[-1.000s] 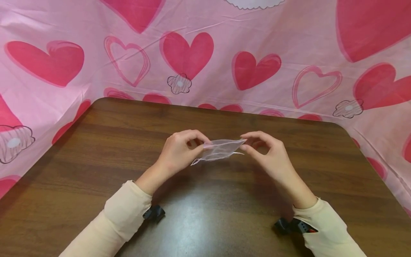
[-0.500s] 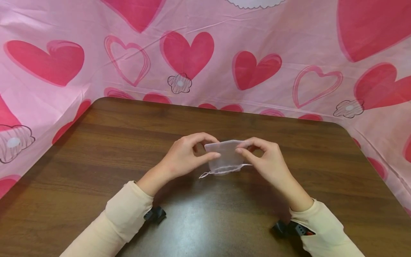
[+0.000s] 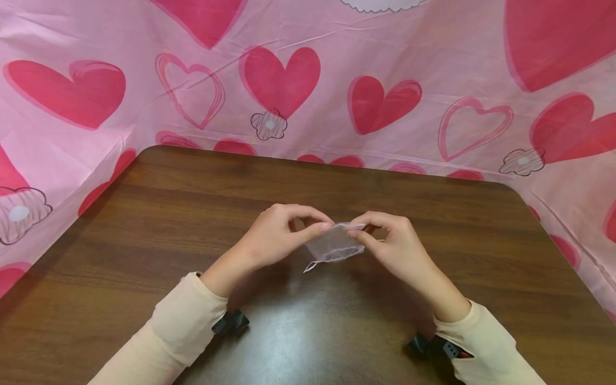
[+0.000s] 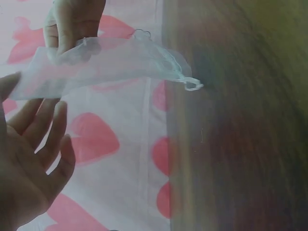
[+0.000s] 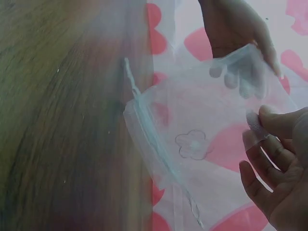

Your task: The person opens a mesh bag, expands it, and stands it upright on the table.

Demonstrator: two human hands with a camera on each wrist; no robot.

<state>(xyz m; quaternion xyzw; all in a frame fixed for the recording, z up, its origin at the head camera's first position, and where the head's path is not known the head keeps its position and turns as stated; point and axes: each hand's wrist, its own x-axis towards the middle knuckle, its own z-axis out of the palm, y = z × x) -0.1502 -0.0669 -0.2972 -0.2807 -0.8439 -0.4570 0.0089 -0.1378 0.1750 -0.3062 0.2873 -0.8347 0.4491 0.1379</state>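
Observation:
A sheer white organza drawstring pouch hangs between both hands, its drawstring mouth downward and a cord loop sticking out at the lower left. My left hand pinches its upper edge between thumb and fingers. On the other side my right hand pinches the upper right corner the same way. The right wrist view shows the pouch see-through, with the left fingers visible behind it. In the left wrist view the cord loop dangles from the gathered end of the pouch.
A brown wood-grain table lies beneath the hands. Behind it hangs a pink cloth printed with hearts and flowers. Black wrist devices stick out from the left cuff and the right cuff.
The pouch has tipped from nearly flat to hanging with its drawstring end down. Both hands have come closer together and sunk slightly, still pinching its edge.

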